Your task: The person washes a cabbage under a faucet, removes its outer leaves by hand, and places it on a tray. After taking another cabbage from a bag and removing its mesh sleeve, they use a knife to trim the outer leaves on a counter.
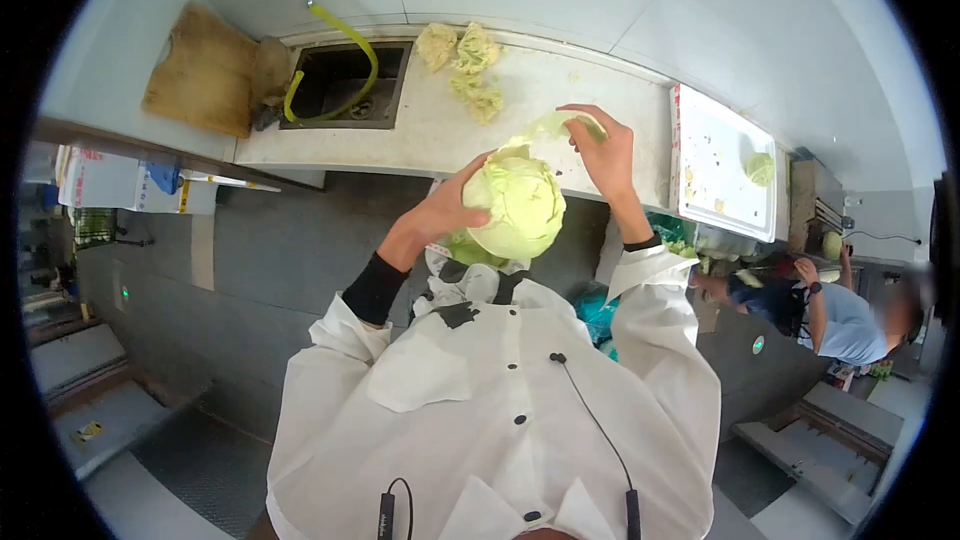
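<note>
A pale green cabbage [515, 206] is held in front of my chest, near the counter's front edge. My left hand [447, 208] wraps round its left side, thumb across the front. Up and to the right, my right hand [603, 152] pinches a cabbage leaf [545, 128] between thumb and fingers. That leaf stretches from the top of the cabbage over the counter [540, 73]. Below the cabbage, more green leaves show, partly hidden by it.
Loose leaves [476, 50] lie on the counter beside a sink [337, 83] with a yellow-green hose [372, 50]. A cutting board [202, 72] leans at the left. A white foam box [725, 162] stands right, holding a cabbage [759, 169]. Another person [850, 322] works far right.
</note>
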### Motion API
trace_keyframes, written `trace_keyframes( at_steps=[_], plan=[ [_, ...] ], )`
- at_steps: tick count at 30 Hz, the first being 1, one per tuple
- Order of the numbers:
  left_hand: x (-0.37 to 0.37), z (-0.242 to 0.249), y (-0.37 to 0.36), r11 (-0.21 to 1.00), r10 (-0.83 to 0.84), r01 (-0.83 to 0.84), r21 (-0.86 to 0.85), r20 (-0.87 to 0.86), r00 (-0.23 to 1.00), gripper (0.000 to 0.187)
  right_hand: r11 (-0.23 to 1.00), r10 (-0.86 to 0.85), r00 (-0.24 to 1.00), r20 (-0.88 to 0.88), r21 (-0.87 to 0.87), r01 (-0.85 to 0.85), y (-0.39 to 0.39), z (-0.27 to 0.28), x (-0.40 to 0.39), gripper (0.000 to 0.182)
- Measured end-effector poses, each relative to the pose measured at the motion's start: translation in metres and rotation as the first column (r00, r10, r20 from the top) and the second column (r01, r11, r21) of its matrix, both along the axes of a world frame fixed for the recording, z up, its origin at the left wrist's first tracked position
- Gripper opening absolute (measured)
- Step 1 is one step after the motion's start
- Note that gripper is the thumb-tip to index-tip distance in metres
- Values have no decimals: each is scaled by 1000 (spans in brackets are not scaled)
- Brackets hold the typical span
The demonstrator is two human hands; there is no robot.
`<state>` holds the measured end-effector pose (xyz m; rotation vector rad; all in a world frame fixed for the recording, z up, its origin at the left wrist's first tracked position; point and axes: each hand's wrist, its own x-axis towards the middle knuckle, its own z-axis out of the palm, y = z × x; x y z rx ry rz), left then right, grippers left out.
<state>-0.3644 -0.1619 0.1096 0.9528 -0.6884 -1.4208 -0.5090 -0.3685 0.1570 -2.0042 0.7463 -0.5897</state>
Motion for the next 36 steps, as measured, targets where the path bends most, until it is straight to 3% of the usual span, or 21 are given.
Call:
trace_keyframes(
  at_steps=[2,3,7,8,10,11,12,14,15,17,18,20,22,23,24,26,31,32,34,35,36],
  plan=[
    [4,-12,-5,997,21,-26,-70,-76,997,112,970,101,916,389,164,-177,-7,-18,-10,25],
    [4,-13,-8,996,27,-33,-78,-86,996,112,911,184,865,467,250,-329,-5,-18,-15,42],
    [9,-1,-10,995,-50,32,-94,-203,978,126,723,281,788,549,419,-549,26,-18,-9,57],
    [8,3,-11,994,-83,65,-88,-217,973,131,725,273,789,550,422,-545,30,-19,-5,57],
    [10,-5,-15,979,-139,101,-179,-212,967,123,623,251,783,570,524,-581,35,-19,6,55],
    [10,-8,-16,954,-185,126,-272,-205,961,116,439,91,785,613,682,-584,37,-14,7,47],
    [9,-6,-16,954,-187,128,-272,-202,961,116,440,89,783,616,681,-585,36,-15,7,47],
    [5,-2,-12,994,-66,67,88,-18,998,85,548,228,819,526,626,-554,33,-26,6,38],
    [6,-10,-13,993,-70,72,92,-16,997,85,491,108,901,421,765,-416,29,-47,2,35],
    [9,-31,-17,972,19,62,225,-339,941,63,516,17,929,369,793,-324,30,-63,0,35],
    [6,-24,-19,972,15,65,228,-333,943,63,531,-69,947,314,815,-232,30,-67,0,34],
    [-8,-5,-21,953,188,-21,301,-538,822,67,535,-154,953,261,833,-142,32,-69,0,34],
    [-13,-7,-17,968,176,-38,248,-565,806,64,779,-169,891,421,611,-141,37,-68,-3,28],
    [-15,-10,-15,979,164,-57,195,-596,786,62,913,-57,910,411,391,-119,41,-66,-7,31],
    [-15,-14,-15,979,162,-53,197,-592,789,62,984,50,928,370,141,-109,45,-63,-10,36],
    [-17,-25,-12,952,264,-112,285,-579,771,62,996,72,955,286,-78,-52,63,-47,-13,39],
    [-25,-37,0,937,310,-165,308,-515,799,61,998,66,947,315,-3,-69,67,-50,-20,38],
    [-26,-37,1,929,327,-180,324,-486,811,59,985,88,932,352,-169,-29,63,-54,-17,27],
    [-25,-48,1,942,311,-196,272,-489,815,61,977,-194,981,14,89,192,62,-61,-13,18],
    [-25,-53,3,951,300,-214,221,-501,812,62,948,-289,943,168,185,257,62,-73,-6,24],
    [-27,-49,5,952,297,-210,225,-498,815,62,946,-294,941,169,190,262,62,-68,-3,24]
  ],
)
